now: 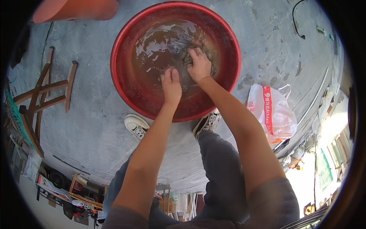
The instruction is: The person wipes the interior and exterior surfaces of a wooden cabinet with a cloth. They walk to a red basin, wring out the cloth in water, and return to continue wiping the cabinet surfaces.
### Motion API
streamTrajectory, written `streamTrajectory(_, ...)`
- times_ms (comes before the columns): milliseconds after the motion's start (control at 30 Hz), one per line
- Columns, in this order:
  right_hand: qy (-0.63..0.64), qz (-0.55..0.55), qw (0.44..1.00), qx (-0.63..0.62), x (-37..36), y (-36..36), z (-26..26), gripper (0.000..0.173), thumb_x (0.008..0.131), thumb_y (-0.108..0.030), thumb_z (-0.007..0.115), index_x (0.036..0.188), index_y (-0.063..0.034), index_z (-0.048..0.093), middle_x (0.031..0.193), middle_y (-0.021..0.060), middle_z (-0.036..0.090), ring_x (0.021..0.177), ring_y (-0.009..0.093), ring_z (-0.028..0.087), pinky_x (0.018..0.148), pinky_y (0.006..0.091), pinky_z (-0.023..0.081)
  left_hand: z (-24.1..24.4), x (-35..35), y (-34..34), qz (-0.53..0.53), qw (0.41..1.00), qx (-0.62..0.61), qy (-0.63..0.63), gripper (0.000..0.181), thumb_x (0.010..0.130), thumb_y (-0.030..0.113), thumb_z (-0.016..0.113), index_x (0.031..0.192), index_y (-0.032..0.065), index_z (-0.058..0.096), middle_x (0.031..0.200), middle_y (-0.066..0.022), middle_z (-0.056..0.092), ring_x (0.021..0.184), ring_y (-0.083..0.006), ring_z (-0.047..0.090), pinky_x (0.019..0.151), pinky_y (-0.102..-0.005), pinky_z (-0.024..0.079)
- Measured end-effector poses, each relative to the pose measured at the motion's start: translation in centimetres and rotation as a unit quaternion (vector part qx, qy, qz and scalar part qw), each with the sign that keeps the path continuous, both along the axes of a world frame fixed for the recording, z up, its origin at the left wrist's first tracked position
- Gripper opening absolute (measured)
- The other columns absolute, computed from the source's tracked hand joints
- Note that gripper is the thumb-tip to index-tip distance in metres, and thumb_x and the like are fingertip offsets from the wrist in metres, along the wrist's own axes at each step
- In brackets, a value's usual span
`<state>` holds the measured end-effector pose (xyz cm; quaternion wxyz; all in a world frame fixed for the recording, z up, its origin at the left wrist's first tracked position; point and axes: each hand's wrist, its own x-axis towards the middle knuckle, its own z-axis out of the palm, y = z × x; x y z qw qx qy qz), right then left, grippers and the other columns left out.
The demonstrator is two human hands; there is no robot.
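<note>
A large red plastic basin (121,88) stands on the floor in front of my feet, with cloudy brownish water (155,57) inside. My right hand (199,66) reaches into the water on the right side, its fingers bent and partly under. Around those fingers the water is stirred up, and a dark greyish mass (187,59) shows beside them; whether it is held cannot be made out. Lower and to the left, my left hand (172,86) is at the water near the basin's middle. Its fingertips are partly hidden, so any grip there is unclear.
At left a wooden folding frame (54,86) lies near green netting (17,117). An orange plastic container (77,10) is at the upper left. To the right, a white and red plastic bag (281,114) rests on the concrete floor (85,137) beside a pale hose (314,98).
</note>
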<state>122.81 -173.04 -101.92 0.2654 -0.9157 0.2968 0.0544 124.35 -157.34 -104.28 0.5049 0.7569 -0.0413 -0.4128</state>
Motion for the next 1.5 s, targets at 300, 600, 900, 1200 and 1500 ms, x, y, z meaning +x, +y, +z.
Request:
streamTrajectory(300, -0.337, 0.084, 0.916, 0.202, -0.4, 3.4, 7.6, 0.019, 0.067, -0.015, 0.075, 0.068, -0.0089, 0.058, 0.096, 0.0064, 0.048, 0.099, 0.031, 0.044, 0.083, 0.0467, 0.035, 0.9, 6.4, -2.1, 0.133, 0.711, -0.446, 0.526, 0.045, 0.097, 0.043, 0.049, 0.128, 0.0103, 0.045, 0.124, -0.0068, 0.049, 0.115, -0.0157, 0.047, 0.098, -0.0327, 0.039)
streamTrajectory(600, -0.254, -0.08, 0.926, 0.267, 3.7, 2.3, 4.8, 0.009, 0.071, -0.013, 0.061, 0.07, -0.004, 0.061, 0.085, 0.0102, 0.054, 0.091, 0.029, 0.053, 0.076, 0.0397, 0.046, -3.0, 7.6, -2.7, 0.241, 0.821, -0.346, 0.384, 0.031, 0.099, 0.034, 0.043, 0.113, 0.0094, 0.054, 0.11, -0.0078, 0.058, 0.101, -0.0209, 0.058, 0.088, -0.034, 0.048)
streamTrajectory(900, -0.29, -0.111, 0.943, 0.123, 3.7, -0.8, 4.3, 0.017, 0.073, -0.012, 0.061, 0.062, 0.0003, 0.059, 0.078, 0.014, 0.06, 0.073, 0.034, 0.061, 0.066, 0.043, 0.049, 7.5, 4.1, -8.8, 0.332, 0.892, -0.117, 0.285, 0.038, 0.102, 0.029, 0.033, 0.123, 0.0028, 0.049, 0.116, -0.0094, 0.057, 0.106, -0.0207, 0.058, 0.088, -0.035, 0.049)
streamTrajectory(1200, -0.248, 0.055, 0.963, 0.088, 2.6, -3.3, 1.5, 0.02, 0.076, -0.02, 0.06, 0.065, -0.0035, 0.059, 0.078, 0.0099, 0.057, 0.081, 0.03, 0.059, 0.069, 0.0432, 0.048, 6.6, 3.3, -7.8, 0.241, 0.957, 0.036, 0.158, 0.023, 0.094, 0.024, 0.053, 0.101, 0.0034, 0.059, 0.093, -0.0095, 0.059, 0.09, -0.0212, 0.056, 0.078, -0.0318, 0.045)
streamTrajectory(1500, -0.01, 0.004, 0.995, 0.101, -0.1, 0.0, 1.2, 0.03, 0.09, -0.031, 0.058, 0.107, -0.0072, 0.056, 0.11, 0.0144, 0.049, 0.111, 0.036, 0.045, 0.082, 0.0521, 0.045, 2.3, 1.5, -4.9, 0.058, 0.958, 0.236, -0.152, 0.045, 0.095, 0.037, 0.049, 0.134, 0.0145, 0.045, 0.129, -0.0215, 0.038, 0.116, -0.04, 0.047, 0.096, -0.0455, 0.042)
